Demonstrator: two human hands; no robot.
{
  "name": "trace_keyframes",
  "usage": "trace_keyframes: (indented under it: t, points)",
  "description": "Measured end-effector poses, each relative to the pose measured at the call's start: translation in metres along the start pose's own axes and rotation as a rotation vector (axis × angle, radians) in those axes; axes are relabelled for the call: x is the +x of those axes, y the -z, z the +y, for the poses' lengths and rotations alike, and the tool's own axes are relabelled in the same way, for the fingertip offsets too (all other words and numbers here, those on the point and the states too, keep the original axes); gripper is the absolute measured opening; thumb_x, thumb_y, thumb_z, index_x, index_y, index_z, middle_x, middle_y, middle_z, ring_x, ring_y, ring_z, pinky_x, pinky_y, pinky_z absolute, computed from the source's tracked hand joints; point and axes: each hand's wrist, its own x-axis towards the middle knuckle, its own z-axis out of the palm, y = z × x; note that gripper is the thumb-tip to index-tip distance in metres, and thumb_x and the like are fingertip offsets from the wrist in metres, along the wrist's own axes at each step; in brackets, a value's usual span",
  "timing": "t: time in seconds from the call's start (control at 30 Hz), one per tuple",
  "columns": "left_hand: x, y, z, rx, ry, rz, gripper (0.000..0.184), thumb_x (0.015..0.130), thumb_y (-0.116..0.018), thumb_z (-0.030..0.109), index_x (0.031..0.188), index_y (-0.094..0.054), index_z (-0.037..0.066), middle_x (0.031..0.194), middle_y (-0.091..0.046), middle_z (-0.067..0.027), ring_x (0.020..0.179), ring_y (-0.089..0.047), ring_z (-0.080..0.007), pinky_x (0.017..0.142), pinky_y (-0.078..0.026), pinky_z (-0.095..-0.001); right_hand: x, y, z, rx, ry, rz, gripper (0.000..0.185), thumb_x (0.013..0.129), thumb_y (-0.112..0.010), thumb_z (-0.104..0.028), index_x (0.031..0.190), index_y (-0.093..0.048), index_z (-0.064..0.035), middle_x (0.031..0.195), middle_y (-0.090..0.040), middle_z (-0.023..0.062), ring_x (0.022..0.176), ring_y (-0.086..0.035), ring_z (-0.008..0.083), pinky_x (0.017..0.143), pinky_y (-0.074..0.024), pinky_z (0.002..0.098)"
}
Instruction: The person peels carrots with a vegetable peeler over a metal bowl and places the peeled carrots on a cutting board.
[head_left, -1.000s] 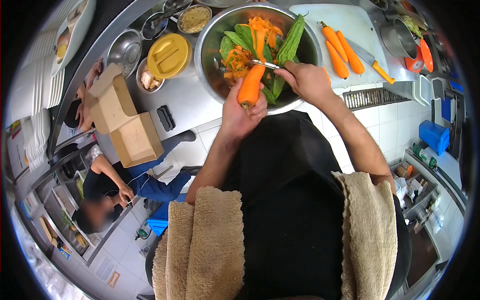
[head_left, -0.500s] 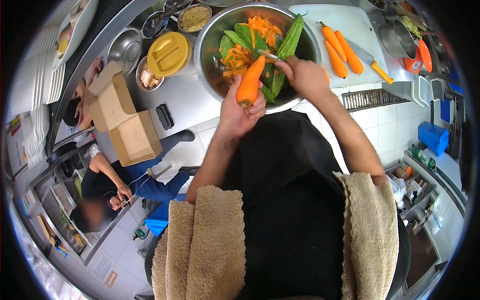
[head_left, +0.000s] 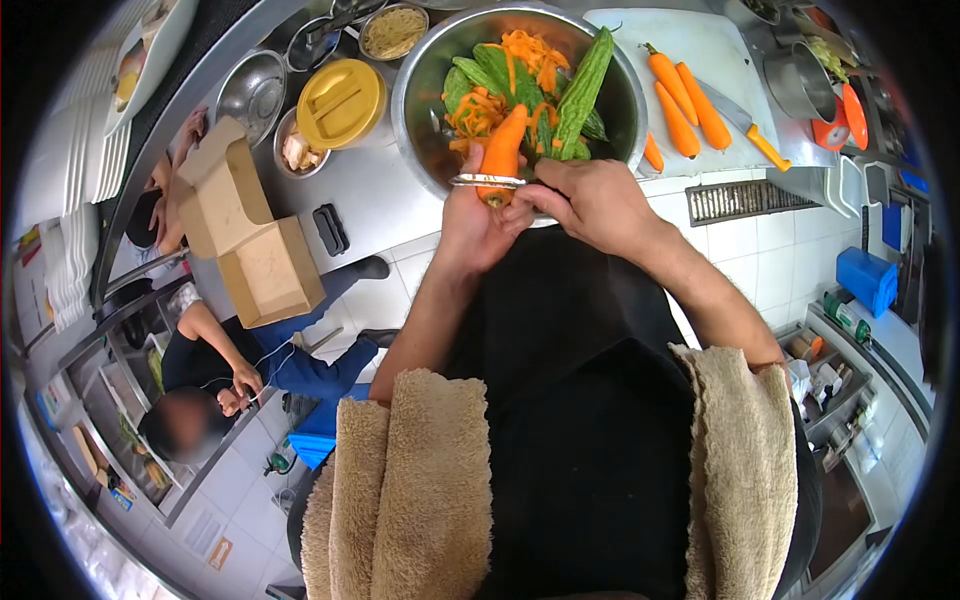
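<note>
My left hand (head_left: 478,228) is wrapped round a carrot (head_left: 503,148), its tip pointing away from me over the near rim of a steel bowl (head_left: 407,130). A metal peeler (head_left: 487,181) lies across the carrot near its stem end, and my right hand (head_left: 590,200) is closed on the peeler's handle, mostly hidden by the fingers. Inside the bowl are green bitter gourds (head_left: 585,92) and orange carrot peelings (head_left: 530,52). Several whole carrots (head_left: 680,120) rest on the white cutting board (head_left: 640,35) to the right.
A knife with a yellow handle (head_left: 768,147) lies on the board. Left of the bowl stand a yellow-lidded tub (head_left: 340,105), small metal bowls (head_left: 250,95), an open cardboard box (head_left: 265,275) and a black object (head_left: 330,230). Another person (head_left: 215,350) is at the lower left.
My right hand has drawn the peeler back from over the bowl to the carrot's near end. The carrot has turned more upright in view in my left hand.
</note>
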Motion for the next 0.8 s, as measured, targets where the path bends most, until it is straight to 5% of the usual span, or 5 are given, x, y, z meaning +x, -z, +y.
trace_keyframes:
  t: [0.13,0.3,0.47,0.6,0.8]
  points:
    - [0.001,0.018,0.0,0.052,0.022,-0.193,0.061,0.116,-0.033,0.057,0.126,-0.059,0.003,0.073,-0.048,-0.0053,0.058,-0.041,-0.0125,0.052,-0.034,-0.0273,0.006,-0.004,0.03,-0.127,-0.031,0.045,0.042,0.106,-0.061,-0.05,0.105,-0.074,-0.0105,0.084,-0.075,0.015,0.08,-0.073,0.039,0.068,-0.0566,0.05]
    - [-0.008,0.019,-0.002,0.093,0.008,-0.218,0.061,0.116,-0.032,0.056,0.125,-0.059,0.002,0.071,-0.047,-0.0059,0.057,-0.04,-0.0126,0.052,-0.033,-0.0269,0.022,-0.004,0.084,-0.383,-0.3,0.05,0.05,0.109,-0.054,-0.055,0.103,-0.076,-0.0103,0.082,-0.075,0.0185,0.081,-0.073,0.0412,0.07,-0.0566,0.053]
    - [-0.013,0.006,0.0,0.097,-0.011,-0.1,0.058,0.117,-0.034,0.054,0.123,-0.061,0.003,0.066,-0.049,-0.0071,0.055,-0.043,-0.0147,0.053,-0.037,-0.0295,0.019,0.011,0.086,-0.253,-0.421,0.053,0.05,0.111,-0.054,-0.051,0.102,-0.076,-0.0075,0.083,-0.074,0.0225,0.084,-0.072,0.0455,0.072,-0.0559,0.0559]
    - [-0.007,0.008,0.001,0.075,0.006,-0.053,0.058,0.116,-0.036,0.053,0.128,-0.061,0.003,0.08,-0.059,-0.0095,0.065,-0.053,-0.0175,0.059,-0.042,-0.0311,0.011,0.019,0.042,-0.009,-0.425,0.049,0.043,0.109,-0.06,-0.046,0.102,-0.076,-0.0066,0.083,-0.073,0.0214,0.083,-0.071,0.0443,0.071,-0.0552,0.0541]
    - [-0.003,-0.009,0.004,0.004,0.006,0.028,0.054,0.113,-0.042,0.05,0.129,-0.064,0.003,0.096,-0.069,-0.0109,0.071,-0.059,-0.0199,0.062,-0.044,-0.0329,-0.012,0.01,-0.007,0.078,-0.06,-0.014,0.037,0.105,-0.066,-0.044,0.098,-0.069,-0.008,0.085,-0.075,0.0167,0.081,-0.072,0.0416,0.069,-0.0557,0.0502]
